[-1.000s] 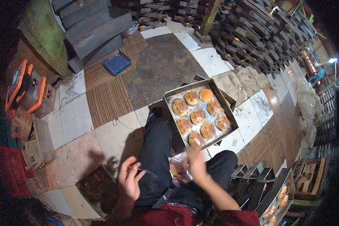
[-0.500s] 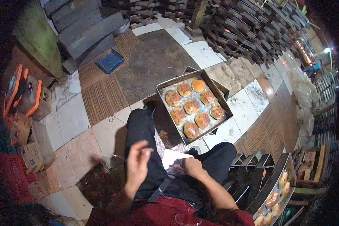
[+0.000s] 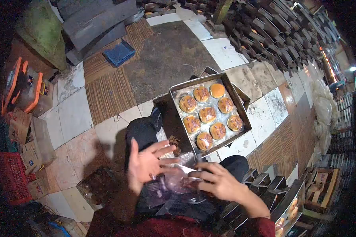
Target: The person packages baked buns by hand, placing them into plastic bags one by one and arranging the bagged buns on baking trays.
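Observation:
My left hand [image 3: 149, 162] is held above my lap with its fingers spread. It is somewhat blurred, and nothing is gripped in it. A clear plastic bag [image 3: 176, 181] hangs between my hands over my dark trousers. The bent fingers of my right hand [image 3: 219, 182] pinch the bag's right side; the exact contact is blurred. Just ahead of my knees, a square metal tray [image 3: 247, 122] carries several round buns [image 3: 207, 114] on a shiny lining. Most buns have brown marks on top, and one at the far corner is plain.
On my right stand metal trays [image 3: 298, 199], one with wrapped bread. A blue tray [image 3: 119, 53] lies on the floor ahead. Orange-handled containers [image 3: 37, 91], cardboard boxes [image 3: 33, 156] and a red crate [image 3: 12, 177] line the left. Stacked dark trays [image 3: 281, 35] rise behind.
My left hand has moved right and spread its fingers toward the bag. My right hand has shifted right and turned, and the plastic bag now shows between both hands. The view has shifted slightly.

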Tool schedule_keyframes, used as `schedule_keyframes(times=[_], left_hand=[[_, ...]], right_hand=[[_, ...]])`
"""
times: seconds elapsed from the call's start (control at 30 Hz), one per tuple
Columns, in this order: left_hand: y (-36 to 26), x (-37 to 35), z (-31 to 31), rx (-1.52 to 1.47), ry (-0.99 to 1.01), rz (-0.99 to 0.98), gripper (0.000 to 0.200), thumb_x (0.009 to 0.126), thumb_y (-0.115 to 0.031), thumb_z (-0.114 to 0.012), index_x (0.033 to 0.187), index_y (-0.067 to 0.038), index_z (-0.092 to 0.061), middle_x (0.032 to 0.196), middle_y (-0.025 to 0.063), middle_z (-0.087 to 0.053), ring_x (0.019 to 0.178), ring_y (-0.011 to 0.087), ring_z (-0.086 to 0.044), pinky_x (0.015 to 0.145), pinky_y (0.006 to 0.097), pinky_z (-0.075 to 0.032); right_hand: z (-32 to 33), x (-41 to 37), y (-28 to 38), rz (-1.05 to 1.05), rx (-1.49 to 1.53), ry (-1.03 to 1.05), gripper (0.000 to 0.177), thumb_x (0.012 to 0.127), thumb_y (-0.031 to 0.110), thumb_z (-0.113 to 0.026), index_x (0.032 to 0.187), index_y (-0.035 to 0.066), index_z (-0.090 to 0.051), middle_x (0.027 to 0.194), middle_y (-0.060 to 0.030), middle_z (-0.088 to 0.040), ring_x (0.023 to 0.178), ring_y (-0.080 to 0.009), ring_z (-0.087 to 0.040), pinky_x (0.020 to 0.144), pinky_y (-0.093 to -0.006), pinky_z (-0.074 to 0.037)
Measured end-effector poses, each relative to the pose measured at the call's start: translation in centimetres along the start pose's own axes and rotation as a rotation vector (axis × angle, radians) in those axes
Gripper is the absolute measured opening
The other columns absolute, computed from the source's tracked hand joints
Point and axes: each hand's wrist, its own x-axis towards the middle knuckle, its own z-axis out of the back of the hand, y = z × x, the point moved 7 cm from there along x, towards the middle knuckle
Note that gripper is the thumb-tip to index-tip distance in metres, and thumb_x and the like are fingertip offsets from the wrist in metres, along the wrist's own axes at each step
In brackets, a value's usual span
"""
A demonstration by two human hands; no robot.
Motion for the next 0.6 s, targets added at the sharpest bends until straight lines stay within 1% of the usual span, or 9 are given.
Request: schedule_keyframes(times=[0.03, 0.13, 0.2, 0.23, 0.3, 0.33, 0.43, 0.5, 0.6], left_hand=[[-1.4, 0.5, -1.1, 0.289, 0.038, -0.009, 0.092, 0.077, -0.070, -0.040, 0.133, 0.002, -0.029, 0.135, 0.0260, -0.033, 0.116, 0.0453, -0.042, 0.092, 0.0624, -0.034], [-2.6, 1.9, -3.2, 0.492, 0.067, 0.126, 0.092, 0.078, -0.061, -0.052, 0.135, 0.006, -0.022, 0.136, 0.0268, -0.030, 0.121, 0.0375, -0.039, 0.096, 0.0523, -0.038], [-2.4, 3.3, -1.4, 0.764, -0.088, 0.261, 0.081, 0.078, -0.037, -0.067, 0.135, 0.004, -0.025, 0.134, 0.0242, -0.036, 0.117, 0.0304, -0.046, 0.095, 0.0457, -0.041], [-2.7, 4.2, -1.2, 0.751, -0.100, 0.280, 0.081, 0.078, -0.037, -0.067, 0.135, 0.004, -0.025, 0.134, 0.0242, -0.036, 0.117, 0.0304, -0.046, 0.095, 0.0457, -0.041], [-4.4, 6.0, -1.2, 0.790, -0.127, 0.196, 0.054, 0.079, -0.019, -0.066, 0.124, 0.001, -0.043, 0.117, 0.0192, -0.052, 0.100, 0.0249, -0.057, 0.086, 0.0380, -0.047], [-5.2, 6.9, -1.1, 0.807, -0.145, 0.158, 0.042, 0.079, -0.009, -0.066, 0.119, -0.001, -0.053, 0.109, 0.0168, -0.060, 0.091, 0.0222, -0.062, 0.082, 0.0342, -0.050], [-7.8, 9.2, 0.0, 1.246, -0.345, 0.161, 0.019, 0.082, -0.010, -0.063, 0.098, -0.001, -0.063, 0.085, 0.0100, -0.067, 0.079, 0.0153, -0.062, 0.072, 0.0280, -0.050], [-8.7, 10.5, 1.0, 1.324, -0.487, 0.089, 0.013, 0.083, -0.010, -0.062, 0.091, 0.000, -0.064, 0.076, 0.0072, -0.066, 0.073, 0.0123, -0.061, 0.067, 0.0255, -0.049], [-10.4, 11.3, 3.5, 1.343, -0.677, -0.106, 0.015, 0.085, -0.014, -0.061, 0.082, 0.000, -0.063, 0.068, 0.0041, -0.064, 0.067, 0.0086, -0.059, 0.061, 0.0225, -0.047]], right_hand=[[1.1, 0.0, -1.2, 0.006, 0.025, -0.032, 0.021, 0.063, 0.009, -0.062, 0.083, 0.005, -0.062, 0.108, -0.0070, -0.056, 0.109, -0.0292, -0.050, 0.084, -0.0381, -0.047], [4.9, 0.8, -4.9, 0.032, 0.134, -0.176, 0.027, 0.063, 0.007, -0.060, 0.089, -0.002, -0.062, 0.100, -0.0159, -0.058, 0.104, -0.0346, -0.056, 0.082, -0.0394, -0.051], [6.1, 1.5, -7.5, 0.042, 0.154, -0.222, 0.025, 0.065, 0.007, -0.060, 0.087, -0.004, -0.062, 0.100, -0.0175, -0.058, 0.103, -0.0354, -0.056, 0.082, -0.0405, -0.051], [6.4, 1.7, -9.1, 0.046, 0.158, -0.238, 0.024, 0.065, 0.006, -0.059, 0.087, -0.003, -0.063, 0.100, -0.0175, -0.058, 0.102, -0.0355, -0.057, 0.082, -0.0404, -0.051], [7.7, 3.0, -11.9, 0.008, 0.189, -0.212, 0.022, 0.065, 0.005, -0.061, 0.085, -0.004, -0.063, 0.098, -0.0177, -0.059, 0.101, -0.0353, -0.057, 0.080, -0.0395, -0.052], [7.5, 3.1, -13.3, -0.013, 0.123, -0.222, 0.011, 0.071, 0.011, -0.065, 0.078, 0.003, -0.067, 0.094, -0.0116, -0.062, 0.097, -0.0315, -0.060, 0.080, -0.0382, -0.052], [7.5, 4.4, -16.8, 0.056, 0.200, -0.197, 0.013, 0.065, 0.008, -0.070, 0.077, 0.005, -0.067, 0.092, -0.0111, -0.062, 0.095, -0.0309, -0.061, 0.079, -0.0367, -0.053], [7.2, 5.1, -18.9, 0.064, 0.212, -0.168, 0.018, 0.059, 0.007, -0.075, 0.075, 0.006, -0.066, 0.096, -0.0098, -0.061, 0.099, -0.0300, -0.059, 0.079, -0.0369, -0.053], [9.3, 4.6, -22.9, 0.182, 0.015, -0.633, 0.024, 0.067, 0.011, -0.070, 0.087, -0.001, -0.065, 0.096, -0.0136, -0.061, 0.100, -0.0308, -0.057, 0.086, -0.0416, -0.048]])
